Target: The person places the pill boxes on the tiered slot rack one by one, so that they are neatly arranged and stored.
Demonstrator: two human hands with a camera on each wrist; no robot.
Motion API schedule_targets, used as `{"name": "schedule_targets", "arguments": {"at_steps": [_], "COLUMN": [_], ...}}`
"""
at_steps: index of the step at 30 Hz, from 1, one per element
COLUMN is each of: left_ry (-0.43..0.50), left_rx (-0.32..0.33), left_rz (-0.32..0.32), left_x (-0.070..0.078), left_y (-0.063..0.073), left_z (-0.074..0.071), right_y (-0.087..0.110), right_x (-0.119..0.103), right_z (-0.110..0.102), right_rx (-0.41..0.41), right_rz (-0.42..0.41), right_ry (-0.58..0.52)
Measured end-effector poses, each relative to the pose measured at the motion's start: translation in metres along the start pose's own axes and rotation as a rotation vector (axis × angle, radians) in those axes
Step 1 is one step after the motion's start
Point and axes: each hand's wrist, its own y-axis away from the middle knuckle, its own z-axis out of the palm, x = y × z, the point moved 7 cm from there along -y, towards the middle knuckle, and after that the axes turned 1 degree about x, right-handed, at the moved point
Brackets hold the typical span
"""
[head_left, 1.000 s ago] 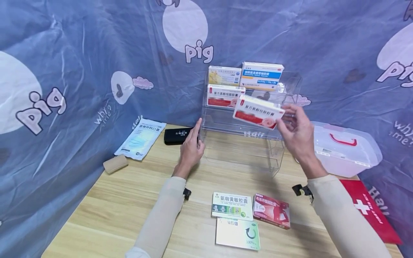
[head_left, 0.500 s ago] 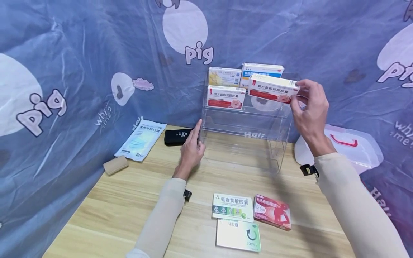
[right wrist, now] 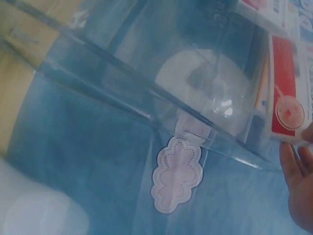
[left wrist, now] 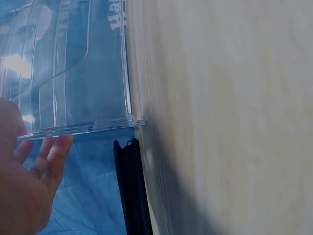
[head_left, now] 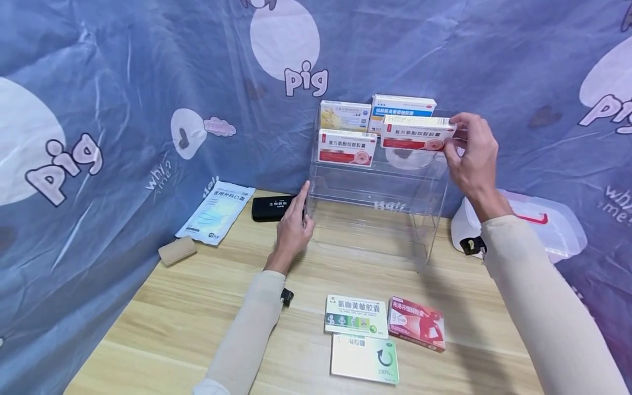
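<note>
My right hand (head_left: 473,153) pinches the right end of a white and red medicine box (head_left: 417,133), thumb in front. The box is upright at the upper tier of a clear acrylic display rack (head_left: 367,189), partly covering a blue and white box (head_left: 405,104). A matching red and white box (head_left: 346,148) stands to its left, with a yellow and white box (head_left: 345,115) behind. In the right wrist view, fingertips meet the lower end of the held box (right wrist: 285,88). My left hand (head_left: 294,227) touches the rack's left side with extended fingers; the left wrist view shows fingertips at the clear edge (left wrist: 83,128).
Two green and white boxes (head_left: 364,359) and a pink-red box (head_left: 417,323) lie on the wooden table in front. To the left are a black case (head_left: 271,209), a mask packet (head_left: 215,211) and a tan roll (head_left: 177,251). A lidded white bin (head_left: 548,222) stands right.
My right hand has raised the red and white box and moved it right and back, from tilted to level, in front of the blue and white box. My left hand has stayed at the rack.
</note>
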Motion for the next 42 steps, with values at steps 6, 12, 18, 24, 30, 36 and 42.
{"name": "schedule_targets", "arguments": {"at_steps": [6,12,18,24,30,36,42], "left_ry": [-0.008,-0.010,-0.011,-0.016,-0.017,-0.018,-0.025], "left_rx": [0.017,0.020,0.018,0.023,0.013,0.022,0.030], "left_rz": [0.006,0.005,-0.006,0.002,0.002,0.011,0.019], "left_x": [-0.001,0.000,0.000,0.000,0.000,0.002,0.003], "left_y": [0.000,-0.002,0.000,0.001,0.001,0.002,0.001], "left_z": [0.000,-0.002,-0.002,-0.002,0.000,-0.001,0.000], "right_y": [0.000,0.005,0.010,0.013,0.015,0.017,0.019], "right_x": [0.007,0.008,0.007,0.006,0.007,0.008,0.008], "right_z": [0.010,0.019,0.026,0.030,0.032,0.033,0.032], "right_rx": [-0.168,-0.238,-0.291,-0.321,-0.336,-0.323,-0.242], "right_rz": [0.020,0.028,0.018,0.014,0.033,0.047,-0.018], "right_ry": [0.039,0.144,0.215,0.268,0.324,0.326,0.284]}}
